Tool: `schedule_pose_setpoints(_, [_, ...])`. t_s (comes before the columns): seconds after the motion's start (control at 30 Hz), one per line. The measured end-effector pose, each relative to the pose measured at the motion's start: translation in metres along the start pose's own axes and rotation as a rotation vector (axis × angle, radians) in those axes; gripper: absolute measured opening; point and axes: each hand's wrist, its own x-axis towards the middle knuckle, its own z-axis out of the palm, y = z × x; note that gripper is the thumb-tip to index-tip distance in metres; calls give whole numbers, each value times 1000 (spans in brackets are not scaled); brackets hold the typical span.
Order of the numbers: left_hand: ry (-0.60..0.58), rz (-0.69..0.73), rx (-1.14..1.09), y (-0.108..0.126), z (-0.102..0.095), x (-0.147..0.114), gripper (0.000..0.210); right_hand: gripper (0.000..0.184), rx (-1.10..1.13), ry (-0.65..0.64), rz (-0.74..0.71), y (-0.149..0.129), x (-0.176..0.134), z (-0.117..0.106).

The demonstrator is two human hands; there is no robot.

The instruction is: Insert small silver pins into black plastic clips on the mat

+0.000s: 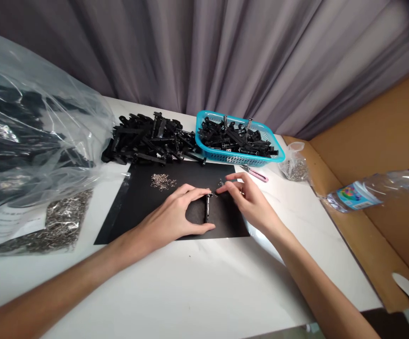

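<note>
A narrow black plastic part (207,209) with a metallic-looking strip stands lengthwise between the thumb and fingers of my left hand (174,212), over the black mat (126,216). My right hand (249,195) is just right of its far end, fingers bent and close together. A tiny shiny bit shows at those fingertips; its kind is too small to make out. Just beyond them lie a few small metal pieces (220,182). A pile of small wire-like metal pieces (162,181) sits on the mat, left of the held part.
Behind the mat are a heap of black plastic parts (144,141) and a blue basket (277,157) of similar parts. A pink-handled cutter (257,175) and a small bag of metal pieces (294,167) lie right. Large plastic bags (42,122) crowd the left; a bottle (377,188) lies by cardboard.
</note>
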Motion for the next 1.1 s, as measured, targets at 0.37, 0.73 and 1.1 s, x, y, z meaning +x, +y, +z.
schedule_pose_setpoints(0.37, [-23, 71, 65, -3, -3, -5, 73, 54, -288, 77, -166, 1, -11, -5])
schedule_pose_setpoints(0.73, [-40, 107, 69, -3, -6, -4, 72, 43, -527, -46, -108, -5, -15, -25])
schedule_pose_setpoints(1.1, [44, 252, 100, -2, -8, 3, 60, 34, 260, -65, -93, 5, -9, -2])
